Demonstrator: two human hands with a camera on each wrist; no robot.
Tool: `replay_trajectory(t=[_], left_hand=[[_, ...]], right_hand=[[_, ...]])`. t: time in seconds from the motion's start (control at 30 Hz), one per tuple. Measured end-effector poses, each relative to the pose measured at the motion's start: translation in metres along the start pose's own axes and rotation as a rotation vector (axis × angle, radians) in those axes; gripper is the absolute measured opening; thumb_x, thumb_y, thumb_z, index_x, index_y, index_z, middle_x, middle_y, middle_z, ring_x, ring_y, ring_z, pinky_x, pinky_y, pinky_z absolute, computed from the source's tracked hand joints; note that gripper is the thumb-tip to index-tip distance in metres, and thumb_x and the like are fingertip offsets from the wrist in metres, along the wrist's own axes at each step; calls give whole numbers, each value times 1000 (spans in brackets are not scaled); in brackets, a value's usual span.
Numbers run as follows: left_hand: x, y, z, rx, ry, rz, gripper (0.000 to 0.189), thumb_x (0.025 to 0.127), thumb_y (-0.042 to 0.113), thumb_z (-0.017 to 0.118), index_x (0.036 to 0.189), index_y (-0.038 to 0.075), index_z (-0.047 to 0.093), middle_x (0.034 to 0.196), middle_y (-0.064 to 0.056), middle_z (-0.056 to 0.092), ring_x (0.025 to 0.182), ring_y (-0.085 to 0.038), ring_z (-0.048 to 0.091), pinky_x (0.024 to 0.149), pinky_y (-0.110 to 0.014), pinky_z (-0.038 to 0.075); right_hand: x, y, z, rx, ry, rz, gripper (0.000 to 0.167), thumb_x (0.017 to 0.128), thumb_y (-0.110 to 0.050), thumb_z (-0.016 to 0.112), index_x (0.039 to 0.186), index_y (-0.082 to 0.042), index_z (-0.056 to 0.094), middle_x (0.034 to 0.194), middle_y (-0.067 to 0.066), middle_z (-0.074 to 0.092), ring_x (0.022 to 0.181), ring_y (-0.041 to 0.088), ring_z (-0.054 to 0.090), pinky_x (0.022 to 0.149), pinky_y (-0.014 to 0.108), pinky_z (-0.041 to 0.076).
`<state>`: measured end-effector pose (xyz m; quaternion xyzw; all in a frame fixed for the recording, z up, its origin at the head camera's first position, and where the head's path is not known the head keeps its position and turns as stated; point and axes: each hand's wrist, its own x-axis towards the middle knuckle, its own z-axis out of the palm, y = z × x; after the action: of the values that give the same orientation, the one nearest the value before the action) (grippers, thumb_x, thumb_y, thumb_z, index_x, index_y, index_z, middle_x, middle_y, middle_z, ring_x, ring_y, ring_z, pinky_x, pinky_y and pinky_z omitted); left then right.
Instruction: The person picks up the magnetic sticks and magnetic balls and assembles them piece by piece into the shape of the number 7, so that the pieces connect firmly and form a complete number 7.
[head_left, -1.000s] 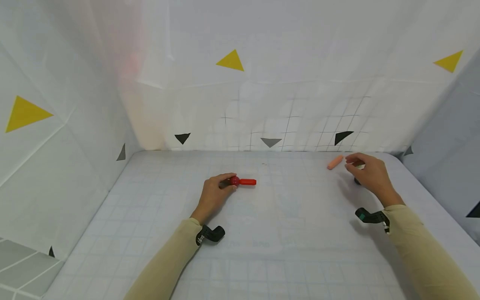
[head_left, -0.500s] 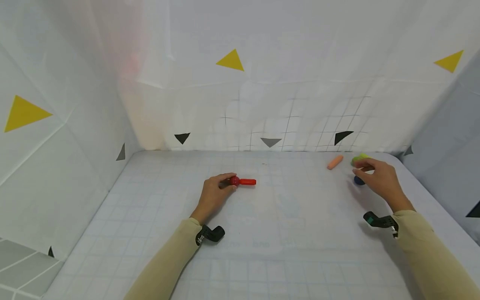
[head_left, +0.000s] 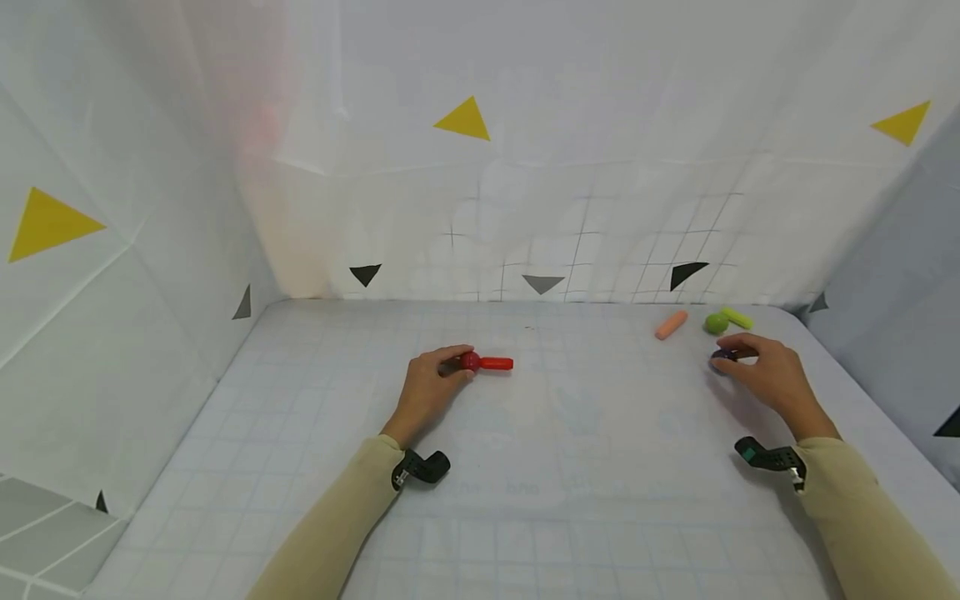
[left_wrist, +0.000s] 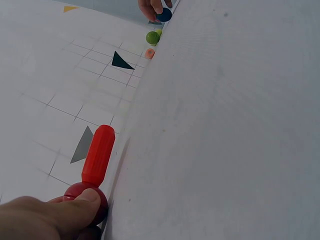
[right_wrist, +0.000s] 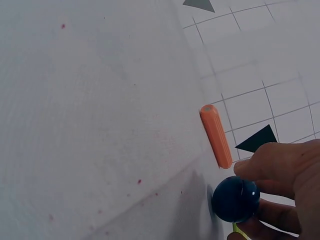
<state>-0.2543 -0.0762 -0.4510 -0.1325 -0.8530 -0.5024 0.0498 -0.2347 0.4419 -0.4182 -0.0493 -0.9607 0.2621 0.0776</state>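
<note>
My left hand (head_left: 433, 385) pinches a dark red ball (head_left: 470, 361) between thumb and fingers. A bright red ribbed stick (head_left: 497, 363) juts from the ball to the right, end against it. In the left wrist view the stick (left_wrist: 99, 155) rises from the ball (left_wrist: 102, 207), which the thumb partly covers. My right hand (head_left: 772, 375) is at a dark blue ball (head_left: 722, 358) on the right, thumb and fingers curled round it. The right wrist view shows this ball (right_wrist: 234, 199) close over its shadow, the thumb at its upper side and fingers behind.
Behind the right hand lie a green ball (head_left: 716, 323) and a yellow-green stick (head_left: 737, 317). An orange stick (head_left: 671, 325) lies to their left. White sheeting (head_left: 592, 233) with grid lines and triangles rises behind the white table (head_left: 570, 467).
My right hand has moved back toward me from near the green ball to the blue ball, uncovering the green ball and yellow-green stick. The left hand stays on the red ball.
</note>
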Motion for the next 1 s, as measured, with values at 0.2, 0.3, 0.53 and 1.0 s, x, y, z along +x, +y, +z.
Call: replay_trajectory(t=[0.2,0.3,0.53,1.0], left_hand=[[0,1,-1,3,-3,-12,42,95,12,78,136,16,71,118,4,72,103,-16,62,95,-40,51],[0,1,-1,5,-2,-9,42,95,11,78,136,15,71,119,3,72,103,-16,62,94,-40,51],[0,0,0,-3,-5,-5,42,94,12,79,136,15,71,120,3,72,105,-15,63,97,-40,50],[-2,1,-1,-12,3,3,42,94,11,78,136,14,71,118,2,72,103,-16,63,95,-41,51]], right_hand=[[-1,2,-1,-26,-36,22,47,95,-15,73,135,5,60,128,38,56,120,58,46,91,72,42],[-2,2,-1,-41,-45,27,48,95,-14,73,136,6,59,129,39,55,119,59,46,89,72,43],[-3,3,0,-55,-43,24,48,95,-13,74,136,7,59,127,39,56,118,59,46,89,72,43],[-3,3,0,-39,-1,27,49,95,-17,76,133,8,58,124,37,59,114,56,51,84,66,47]])
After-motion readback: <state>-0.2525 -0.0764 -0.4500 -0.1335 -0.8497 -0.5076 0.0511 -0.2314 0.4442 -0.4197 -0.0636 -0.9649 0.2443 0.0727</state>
